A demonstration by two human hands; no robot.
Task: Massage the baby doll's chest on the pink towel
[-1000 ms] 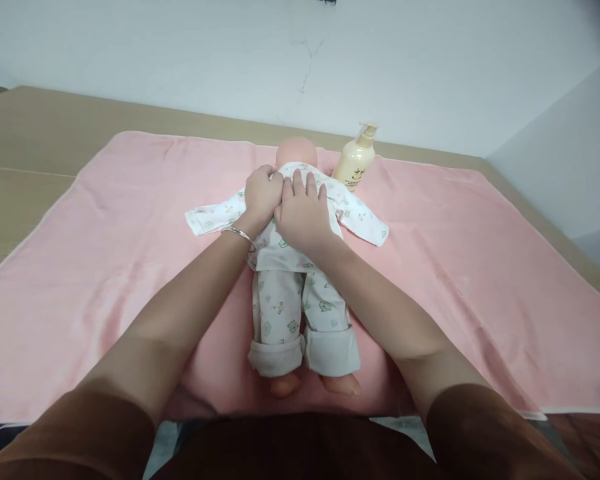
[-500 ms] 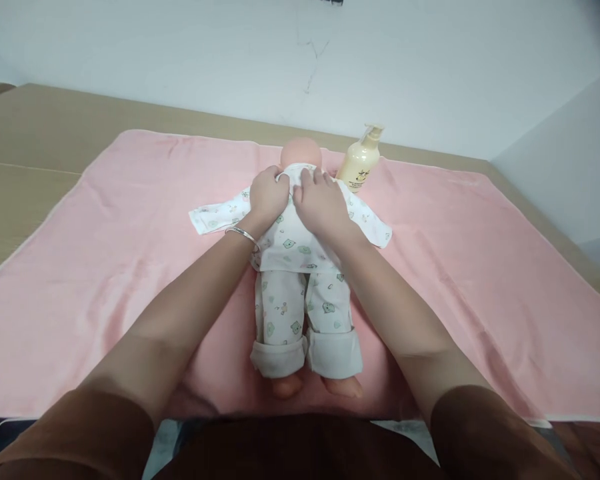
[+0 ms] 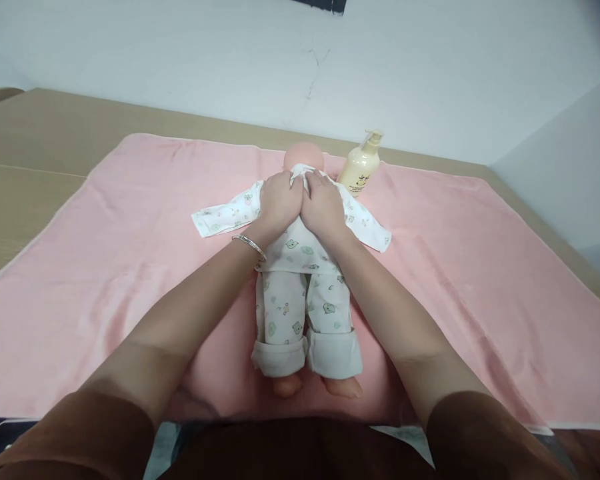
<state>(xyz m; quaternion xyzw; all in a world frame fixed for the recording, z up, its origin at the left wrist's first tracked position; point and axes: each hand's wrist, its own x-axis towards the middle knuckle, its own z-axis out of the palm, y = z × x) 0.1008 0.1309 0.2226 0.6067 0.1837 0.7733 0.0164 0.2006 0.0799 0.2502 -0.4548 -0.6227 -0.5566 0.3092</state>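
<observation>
A baby doll (image 3: 304, 155) lies on a pink cloth (image 3: 145, 220), its feet toward me. It wears a white printed top (image 3: 300, 250) with the sleeves spread out, and matching trousers (image 3: 284, 307) with rolled cuffs. At the doll's upper chest, just below the head, my left hand (image 3: 281, 200) and my right hand (image 3: 324, 201) touch side by side. The fingers of both are bent in on the top near its collar. Their fingertips are partly hidden, and a silver bangle is on my left wrist.
A pale yellow pump bottle (image 3: 360, 165) stands on the cloth to the right of the doll's head. Beneath the cloth is a wooden table (image 3: 40, 140), with a white wall behind it.
My left hand has moved right, and the two hands have come together at the collar. The fingers of my right hand have drawn in. The view has tipped slightly upward.
</observation>
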